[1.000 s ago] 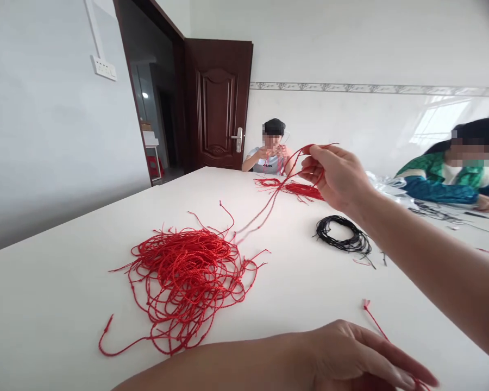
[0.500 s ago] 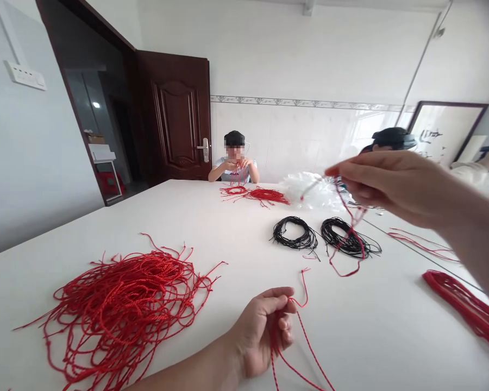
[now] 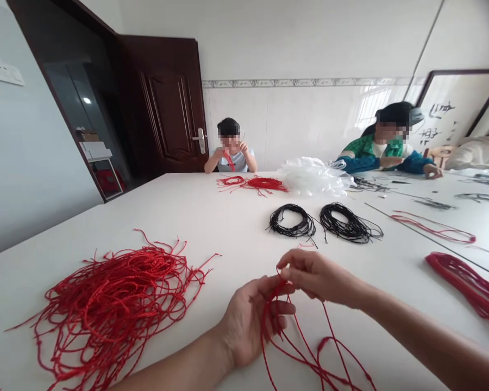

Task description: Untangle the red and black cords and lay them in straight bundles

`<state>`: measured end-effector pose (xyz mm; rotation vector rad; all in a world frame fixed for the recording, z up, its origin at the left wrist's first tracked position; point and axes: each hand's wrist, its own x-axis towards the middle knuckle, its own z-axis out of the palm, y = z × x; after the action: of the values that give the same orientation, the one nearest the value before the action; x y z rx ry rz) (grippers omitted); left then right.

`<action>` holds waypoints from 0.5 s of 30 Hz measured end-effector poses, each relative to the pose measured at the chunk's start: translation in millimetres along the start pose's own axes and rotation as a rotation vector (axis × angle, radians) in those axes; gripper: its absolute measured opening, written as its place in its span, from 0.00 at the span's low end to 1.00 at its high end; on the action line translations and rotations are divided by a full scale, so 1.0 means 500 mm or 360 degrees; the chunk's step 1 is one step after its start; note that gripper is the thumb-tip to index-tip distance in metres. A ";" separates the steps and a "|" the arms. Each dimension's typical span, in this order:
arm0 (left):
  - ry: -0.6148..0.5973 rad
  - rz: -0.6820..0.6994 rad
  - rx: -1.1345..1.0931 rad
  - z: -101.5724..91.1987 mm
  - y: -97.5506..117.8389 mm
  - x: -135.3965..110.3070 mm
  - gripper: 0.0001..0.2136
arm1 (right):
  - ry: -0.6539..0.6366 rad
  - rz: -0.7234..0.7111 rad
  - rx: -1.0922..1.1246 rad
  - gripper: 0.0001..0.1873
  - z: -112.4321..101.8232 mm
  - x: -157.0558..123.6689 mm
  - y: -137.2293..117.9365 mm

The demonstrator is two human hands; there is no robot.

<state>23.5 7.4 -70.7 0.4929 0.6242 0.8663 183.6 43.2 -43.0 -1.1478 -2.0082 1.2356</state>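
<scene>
Where your right hand (image 3: 313, 274) meets your left hand (image 3: 257, 317), the fingertips cover one another, so you cannot see exactly how the red cords (image 3: 325, 341) are pinched there. These cords run down out of view — the bottom edge cuts them, and also your left forearm and the lowest strands of the red heap (image 3: 118, 298). At the right edge you lose part of your right forearm, of the dark red bundle (image 3: 468, 288) and of the person in pale clothing (image 3: 478, 155). What the person opposite (image 3: 232, 157) has between the fingertips is too small to tell.
</scene>
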 end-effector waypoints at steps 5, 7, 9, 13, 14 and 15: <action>-0.0062 -0.0037 0.0033 -0.001 0.004 0.001 0.19 | 0.0016 0.0109 0.0419 0.20 -0.016 0.001 0.019; -0.0085 -0.0033 0.0065 0.000 0.003 0.001 0.19 | 0.0021 0.0135 0.0461 0.21 -0.009 0.003 0.031; -0.0090 -0.0009 0.0114 0.002 0.001 0.000 0.17 | 0.0017 0.0143 0.0472 0.22 -0.001 0.007 0.043; -0.0006 0.0064 0.0232 0.006 -0.006 -0.005 0.12 | 0.0096 0.0042 0.0287 0.22 0.011 0.008 0.054; -0.0004 0.0063 0.0259 0.007 -0.007 -0.007 0.10 | 0.0141 -0.0002 0.0232 0.21 0.014 0.007 0.055; -0.0034 0.0043 0.0281 0.007 -0.009 -0.010 0.09 | 0.0168 -0.0019 0.0198 0.21 0.015 0.005 0.056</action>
<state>25.8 0.2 -69.3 0.6705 0.6790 0.8345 187.5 48.3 -71.4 -1.1157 -1.8321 1.2483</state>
